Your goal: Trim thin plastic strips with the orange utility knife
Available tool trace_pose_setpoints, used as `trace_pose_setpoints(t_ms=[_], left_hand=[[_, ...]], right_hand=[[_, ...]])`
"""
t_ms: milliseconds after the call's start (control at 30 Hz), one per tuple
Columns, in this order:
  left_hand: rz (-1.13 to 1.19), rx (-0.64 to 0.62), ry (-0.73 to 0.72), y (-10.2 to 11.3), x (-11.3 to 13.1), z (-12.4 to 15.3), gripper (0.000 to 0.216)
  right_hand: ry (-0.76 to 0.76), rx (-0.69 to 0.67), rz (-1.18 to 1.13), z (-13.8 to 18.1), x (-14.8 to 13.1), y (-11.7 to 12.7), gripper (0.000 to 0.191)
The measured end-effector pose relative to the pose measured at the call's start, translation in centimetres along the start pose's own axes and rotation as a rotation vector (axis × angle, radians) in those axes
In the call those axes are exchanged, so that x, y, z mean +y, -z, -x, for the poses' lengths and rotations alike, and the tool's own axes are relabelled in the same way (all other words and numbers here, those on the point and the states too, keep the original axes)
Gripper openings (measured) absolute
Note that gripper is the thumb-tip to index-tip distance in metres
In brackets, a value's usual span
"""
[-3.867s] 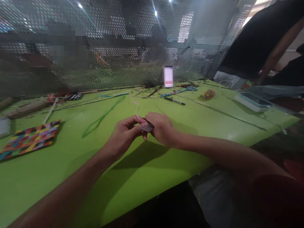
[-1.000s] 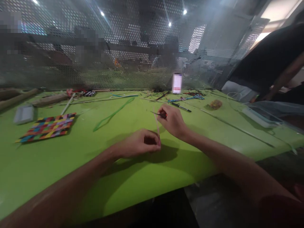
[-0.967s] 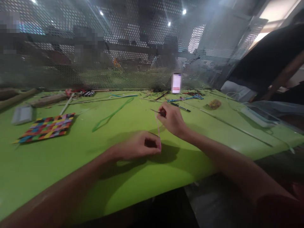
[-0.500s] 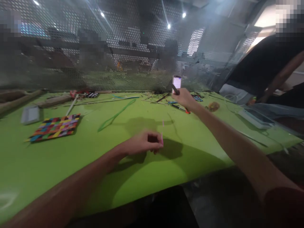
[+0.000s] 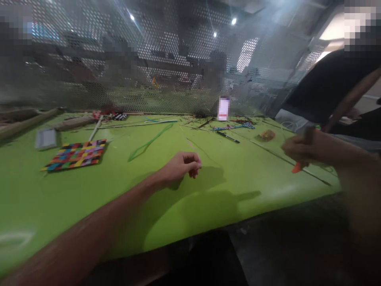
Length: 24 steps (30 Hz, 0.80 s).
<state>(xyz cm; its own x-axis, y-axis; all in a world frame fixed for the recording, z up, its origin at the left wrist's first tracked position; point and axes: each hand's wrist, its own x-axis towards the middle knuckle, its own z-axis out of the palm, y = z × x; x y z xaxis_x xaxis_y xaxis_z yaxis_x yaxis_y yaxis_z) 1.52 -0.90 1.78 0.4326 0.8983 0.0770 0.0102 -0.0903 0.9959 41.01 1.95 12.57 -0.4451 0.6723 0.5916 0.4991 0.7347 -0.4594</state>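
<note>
My left hand [image 5: 185, 167] hovers low over the middle of the green tabletop, thumb and fingers pinched on a thin pink strip [image 5: 190, 143]. The strip runs away from the fingertips toward the back. Off to the right, my right hand [image 5: 315, 149] is blurred but closed around a tool with an orange end [image 5: 297, 167] pointing down and a dark part above the fist. Its exact kind is unclear. Left of my left hand lies a woven mat of many-coloured strips [image 5: 79, 154]. A looped green strip [image 5: 150, 143] lies behind the hand.
A lit phone [image 5: 224, 109] stands upright at the back. Nearby are a black pen [image 5: 228, 137], a patterned blue strip [image 5: 233, 126], and a yellowish bundle [image 5: 267, 135]. A pale box [image 5: 46, 139] sits at left. Another person's dark clothing [image 5: 330, 85] is at right.
My right hand has swung from in front of the phone to the right and nearer me, carrying the tool. My left hand has shifted slightly, still pinching the pink strip.
</note>
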Motion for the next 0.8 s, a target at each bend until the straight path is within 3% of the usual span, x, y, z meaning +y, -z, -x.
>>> trace_pose_setpoints(t_ms=[100,133,200,300,367,433,500,633,800], left_hand=[[-0.074,-0.006,-0.025,0.5,0.2,-0.1,0.013],[-0.105,-0.019,-0.038,0.6,0.2,-0.1,0.014],[-0.161,-0.059,-0.062,0.8,0.2,-0.1,0.016],[-0.289,-0.114,-0.067,0.7,0.0,0.1,0.015],[-0.487,-0.112,-0.077,0.5,-0.2,0.2,0.016],[-0.698,-0.068,-0.091,0.7,-0.4,0.1,0.019],[-0.83,0.005,-0.088,1.8,-0.3,-0.1,0.019],[-1.009,0.236,-0.003,6.6,0.2,-0.7,0.014],[-1.124,0.488,0.171,11.9,-0.2,-0.8,0.011]], right_hand=[[-0.306,-0.492,-0.288,-4.5,-2.1,-4.7,0.026],[-0.405,-0.549,-0.374,-5.8,-2.7,-7.1,0.019],[-0.549,-0.676,-0.526,-7.8,-3.5,-12.5,0.03],[-0.606,-0.685,-0.655,-10.0,-3.6,-19.8,0.028],[-0.576,-0.563,-0.673,-11.6,-3.0,-22.7,0.034],[-0.557,-0.457,-0.679,-13.4,-2.3,-23.8,0.032],[-0.528,-0.357,-0.677,-14.9,-1.5,-23.2,0.029],[-0.402,-0.191,-0.619,-16.0,-0.5,-20.3,0.032],[-0.302,-0.214,-0.705,-14.4,-1.6,-18.4,0.03]])
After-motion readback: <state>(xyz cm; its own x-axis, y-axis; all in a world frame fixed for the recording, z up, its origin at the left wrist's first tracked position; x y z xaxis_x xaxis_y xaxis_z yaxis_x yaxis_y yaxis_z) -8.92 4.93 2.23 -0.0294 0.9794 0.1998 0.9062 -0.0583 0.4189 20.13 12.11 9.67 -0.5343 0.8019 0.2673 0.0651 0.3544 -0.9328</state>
